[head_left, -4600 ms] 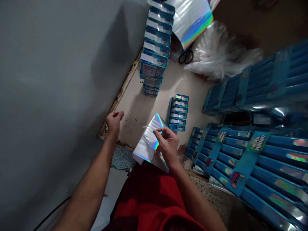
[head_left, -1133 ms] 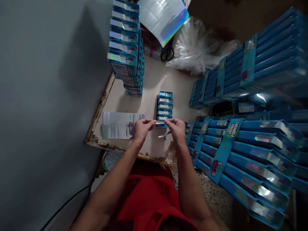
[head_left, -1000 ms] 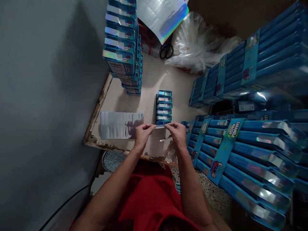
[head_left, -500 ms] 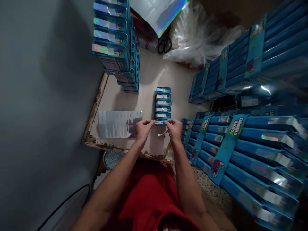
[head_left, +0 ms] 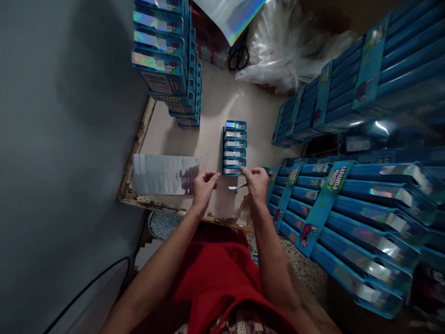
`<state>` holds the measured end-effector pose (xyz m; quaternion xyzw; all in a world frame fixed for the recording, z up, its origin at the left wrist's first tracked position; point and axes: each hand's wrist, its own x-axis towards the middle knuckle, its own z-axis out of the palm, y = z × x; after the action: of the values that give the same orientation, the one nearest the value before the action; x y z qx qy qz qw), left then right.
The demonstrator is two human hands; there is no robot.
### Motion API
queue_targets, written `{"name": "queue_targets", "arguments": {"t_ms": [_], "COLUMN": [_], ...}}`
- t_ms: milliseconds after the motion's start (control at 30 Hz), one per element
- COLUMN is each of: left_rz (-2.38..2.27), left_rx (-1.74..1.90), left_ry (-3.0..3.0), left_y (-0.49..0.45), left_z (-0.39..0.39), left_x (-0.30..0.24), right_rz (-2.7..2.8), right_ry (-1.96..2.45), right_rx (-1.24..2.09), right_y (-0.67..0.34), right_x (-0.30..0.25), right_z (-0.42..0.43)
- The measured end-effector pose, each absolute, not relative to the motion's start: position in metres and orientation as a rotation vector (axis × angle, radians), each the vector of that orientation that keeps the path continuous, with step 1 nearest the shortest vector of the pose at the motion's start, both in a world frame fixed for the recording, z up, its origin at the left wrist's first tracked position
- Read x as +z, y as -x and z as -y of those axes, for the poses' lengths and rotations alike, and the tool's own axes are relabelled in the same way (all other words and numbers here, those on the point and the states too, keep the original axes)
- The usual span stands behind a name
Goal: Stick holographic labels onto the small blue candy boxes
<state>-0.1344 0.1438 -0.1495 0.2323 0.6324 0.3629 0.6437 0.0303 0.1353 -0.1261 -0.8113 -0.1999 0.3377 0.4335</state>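
Observation:
A short row of blue cartons with shiny holographic label strips stands on the pale work board. My left hand is just left of the row's near end, apart from it. Its thumb and forefinger are drawn together; anything between them is too small to see. My right hand is at the row's near right corner, a fingertip at the nearest carton. From its closed fingers a thin silvery strip sticks out leftward. A silver label sheet lies flat to the left of my left hand.
Stacked blue cartons rise at the back left. Banded carton packs crowd the right side. Black scissors, a clear plastic bag and another silvery sheet are at the back. A container of pale bits stands below the board's edge.
My left hand has drawn away leftward from the nearest carton, where both hands held a pale strip. My right hand has shifted slightly right, and the nearest carton's label strip is uncovered.

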Motion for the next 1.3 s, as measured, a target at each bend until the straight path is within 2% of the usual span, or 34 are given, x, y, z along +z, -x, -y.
{"name": "queue_targets", "arguments": {"t_ms": [133, 233, 400, 500, 833, 1300], "left_rz": [-1.256, -1.22, -1.269, -1.184, -1.065, -1.129], "left_rx": [0.707, 0.78, 1.044, 1.093, 1.05, 1.002], "left_ry": [-0.662, -0.844, -1.631, -1.876, -1.993, -2.046], "left_y": [0.163, 0.177, 0.189, 0.192, 0.194, 0.199], "left_z": [-0.122, -0.114, -0.116, -0.121, -0.133, -0.139], "left_x": [-0.101, -0.076, -0.061, -0.061, -0.061, -0.064], "right_rz": [0.511, 0.567, 0.634, 0.613, 0.515, 0.606], "right_ry": [1.748, 1.637, 1.552, 1.537, 1.493, 1.614], "right_rx": [0.903, 0.91, 0.933, 0.966, 1.079, 1.123], "right_y": [-0.011, -0.001, 0.007, 0.01, 0.016, 0.019], "right_x": [-0.092, -0.07, -0.051, -0.048, -0.051, -0.064], "right_z": [-0.141, -0.146, -0.15, -0.151, -0.154, -0.159]}}
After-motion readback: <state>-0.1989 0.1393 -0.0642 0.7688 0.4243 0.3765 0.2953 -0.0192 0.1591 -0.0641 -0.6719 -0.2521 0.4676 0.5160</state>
